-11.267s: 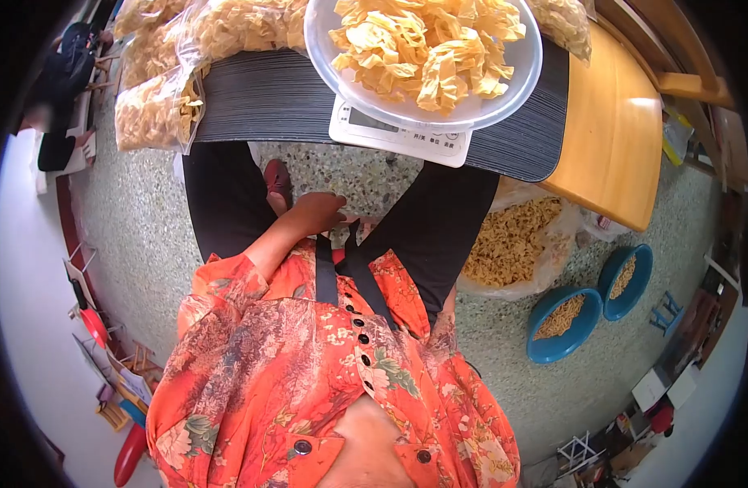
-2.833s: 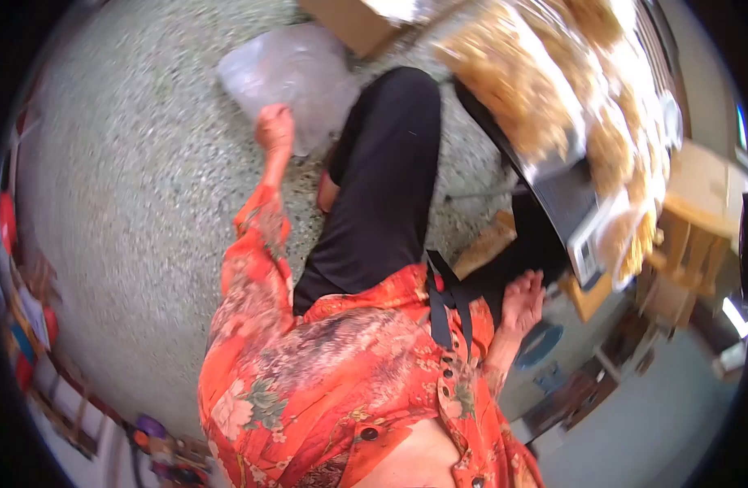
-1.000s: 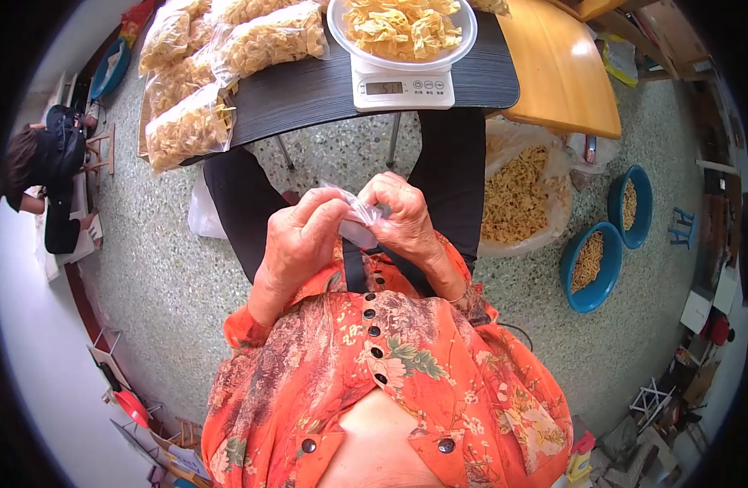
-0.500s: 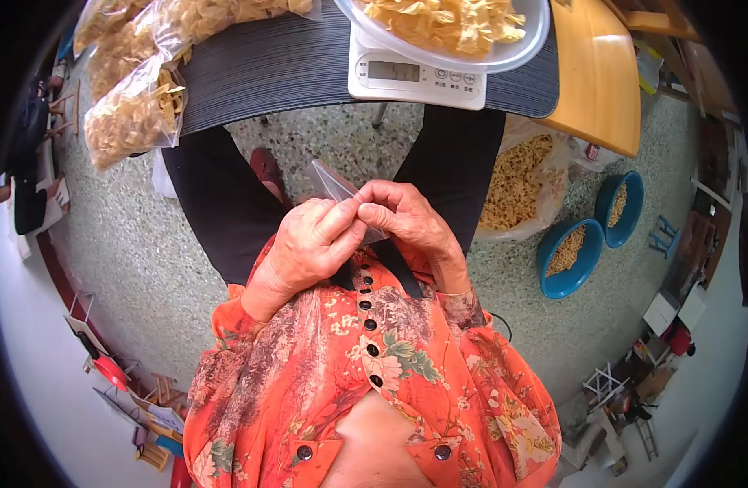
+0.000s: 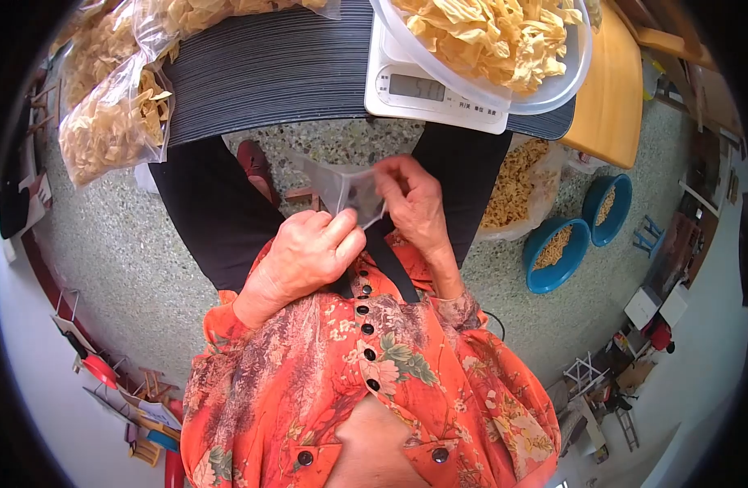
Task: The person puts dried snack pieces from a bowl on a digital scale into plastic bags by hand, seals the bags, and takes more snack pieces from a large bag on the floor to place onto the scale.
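A clear plastic bag [image 5: 341,185] is held above my lap, its mouth spread apart. My left hand [image 5: 313,250] is closed on its near edge. With thumb and fingers, my right hand [image 5: 413,199] pinches the bag's right edge. Beyond them, on the dark table [image 5: 260,81], a white digital scale [image 5: 398,102] carries a clear plastic bowl [image 5: 516,104] of pale yellow, dried, crinkled pieces [image 5: 488,37]. The scale's display is lit, its digits hard to read.
Filled clear bags [image 5: 117,122] of the same dried pieces lie at the table's left. A wooden surface [image 5: 606,98] adjoins on the right. Below it on the speckled floor stand a large open bag [image 5: 520,183] of dried pieces and two blue basins [image 5: 549,281].
My right hand has moved away from my left, pulling the bag's mouth wider. The view has shifted slightly, bringing the bowl and table lower in it.
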`<state>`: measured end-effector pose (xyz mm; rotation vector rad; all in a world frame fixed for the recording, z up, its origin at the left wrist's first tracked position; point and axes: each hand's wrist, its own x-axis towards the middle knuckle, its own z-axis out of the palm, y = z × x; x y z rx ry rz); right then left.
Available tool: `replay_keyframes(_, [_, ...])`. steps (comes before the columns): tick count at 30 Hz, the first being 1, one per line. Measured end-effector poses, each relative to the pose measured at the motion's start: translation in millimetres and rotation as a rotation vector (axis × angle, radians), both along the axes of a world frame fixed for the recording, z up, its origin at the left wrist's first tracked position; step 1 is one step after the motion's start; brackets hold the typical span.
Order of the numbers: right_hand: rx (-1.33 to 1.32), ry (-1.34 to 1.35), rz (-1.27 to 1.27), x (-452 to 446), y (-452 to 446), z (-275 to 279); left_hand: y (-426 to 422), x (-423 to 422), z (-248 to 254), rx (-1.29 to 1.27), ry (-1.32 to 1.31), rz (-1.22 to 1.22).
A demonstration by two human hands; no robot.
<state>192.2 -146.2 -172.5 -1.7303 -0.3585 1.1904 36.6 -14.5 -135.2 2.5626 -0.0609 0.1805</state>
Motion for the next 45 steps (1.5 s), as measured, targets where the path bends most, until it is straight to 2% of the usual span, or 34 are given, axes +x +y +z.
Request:
replay_keyframes(2, [0.070, -0.620, -0.032, 2.1, 3.5, -1.3, -3.8, -3.3, -2.2, 0.049, 0.045, 0.026])
replay_keyframes(4, [0.045, -0.691, -0.039, 6.2, 3.9, 3.1, -5.9, -0.8, -1.9, 0.102, 0.090, 0.053])
replay_keyframes(6, [0.053, -0.698, -0.055, 7.6, 5.5, 6.4, -6.7, 4.5, 0.6, 0.116, 0.061, 0.213])
replay_keyframes(9, [0.112, -0.821, -0.015, -4.4, 12.5, 12.1, -0.3, -5.0, 5.7, 0.114, 0.029, 0.205])
replay_keyframes(13, [0.080, -0.794, -0.036, -7.7, 15.0, 15.9, -5.1, -5.4, 2.5, -0.016, -0.061, 0.222])
replay_keyframes(15, [0.120, -0.651, 0.033, -11.0, 18.3, 22.0, -9.4, -5.7, 3.3, 0.003, -0.049, 0.224])
replay_keyframes(19, [0.170, -0.680, 0.076, -10.0, 14.6, 19.4, -12.7, -7.7, 8.0, 0.029, -0.044, 0.220])
replay_keyframes(21, [0.010, -0.666, -0.084, -5.8, 12.9, 14.0, -12.6, -8.2, 10.6, 0.034, -0.040, 0.206])
replay_keyframes(25, [0.054, -0.702, -0.094, -8.6, 12.1, 16.9, -13.3, -1.3, 15.9, 0.019, -0.027, 0.210])
replay_keyframes(28, [0.223, -0.752, -0.075, -5.3, 13.6, 24.6, -12.9, 0.3, 20.8, 0.047, -0.026, 0.229])
replay_keyframes(30, [0.069, -0.685, -0.089, -6.2, 12.3, 25.7, -8.8, -7.4, 25.8, 0.074, -0.023, 0.239])
replay_keyframes(35, [0.186, -0.697, -0.092, -2.7, 13.1, 31.8, 0.2, -2.4, 35.6, 0.002, -0.174, 0.236])
replay_keyframes(37, [0.282, -0.593, -0.056, -1.5, 13.1, 38.1, 2.5, -1.7, 43.0, -0.049, -0.223, 0.266])
replay_keyframes(40, [0.431, -0.655, -0.140, 8.2, 8.2, 63.5, 9.7, -3.1, 57.4, -0.124, -0.251, 0.303])
replay_keyframes(42, [0.654, -0.843, 0.005, 23.5, 2.6, 71.0, 17.9, -2.0, 63.0, -0.117, -0.263, 0.284])
replay_keyframes(44, [0.732, -0.731, 0.255, 31.5, -2.9, 92.3, 23.4, 1.9, 68.4, -0.148, -0.256, 0.263])
replay_keyframes(45, [0.752, -0.792, 0.303, 31.6, 1.9, 99.2, 25.7, 2.6, 70.0, -0.177, -0.255, 0.241])
